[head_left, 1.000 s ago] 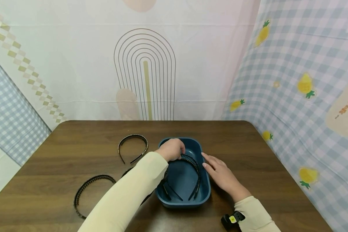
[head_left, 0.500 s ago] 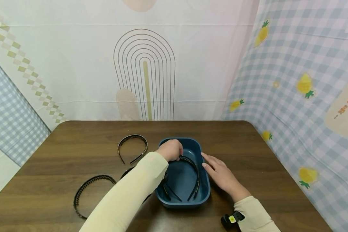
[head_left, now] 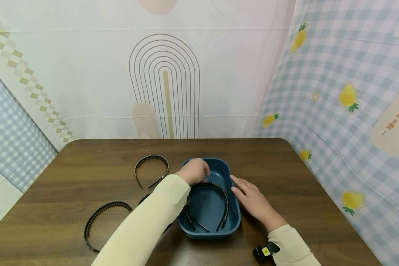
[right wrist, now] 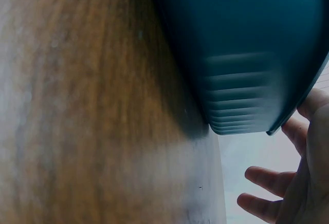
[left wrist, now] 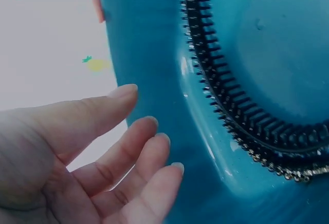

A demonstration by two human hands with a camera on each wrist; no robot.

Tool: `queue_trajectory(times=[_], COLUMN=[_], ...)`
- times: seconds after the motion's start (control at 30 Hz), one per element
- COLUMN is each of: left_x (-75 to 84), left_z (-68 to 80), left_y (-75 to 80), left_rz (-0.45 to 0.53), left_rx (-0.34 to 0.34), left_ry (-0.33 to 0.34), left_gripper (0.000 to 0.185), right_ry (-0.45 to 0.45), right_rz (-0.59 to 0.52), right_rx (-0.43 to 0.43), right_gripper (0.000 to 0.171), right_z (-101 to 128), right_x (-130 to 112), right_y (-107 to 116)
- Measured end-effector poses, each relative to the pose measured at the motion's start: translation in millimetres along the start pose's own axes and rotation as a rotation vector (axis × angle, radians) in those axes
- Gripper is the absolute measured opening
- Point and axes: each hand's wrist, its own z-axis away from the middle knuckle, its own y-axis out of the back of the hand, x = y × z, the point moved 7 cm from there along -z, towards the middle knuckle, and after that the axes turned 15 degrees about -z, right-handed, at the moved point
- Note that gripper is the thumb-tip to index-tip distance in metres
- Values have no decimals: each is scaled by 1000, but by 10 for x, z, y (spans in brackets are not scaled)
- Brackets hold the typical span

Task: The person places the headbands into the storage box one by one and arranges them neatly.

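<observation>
One toothed headband [head_left: 208, 201] lies inside the blue tub [head_left: 234, 218], the left hand [head_left: 195, 170] above it with fingers loosely spread, the right hand [head_left: 252, 201] flat beside the tub's right wall, and at least two headbands [head_left: 152, 168] remain on the surface left of the tub.

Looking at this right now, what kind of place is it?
Probably a staged tabletop set, not a lived-in room: printed cloth backdrops hang behind a wooden table, where headbands lie beside a blue tray.
</observation>
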Motion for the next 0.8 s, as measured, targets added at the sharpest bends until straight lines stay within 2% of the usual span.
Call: queue_trajectory(times=[0.13,0.47,0.8], left_x=[-17,-154,-305], left_z=[-17,74,199], left_y=[27,109,239], left_rz=[97,492,736], left_rx=[12,18,133], left_ry=[-20,-16,13], left_gripper=[19,29,33], right_ry=[5,-7,16], right_rz=[0,0,2], right_rx=[4,7,10], right_gripper=[62,61,63], right_z=[2,4,12], right_x=[-10,-15,-9], right_y=[3,-3,-6])
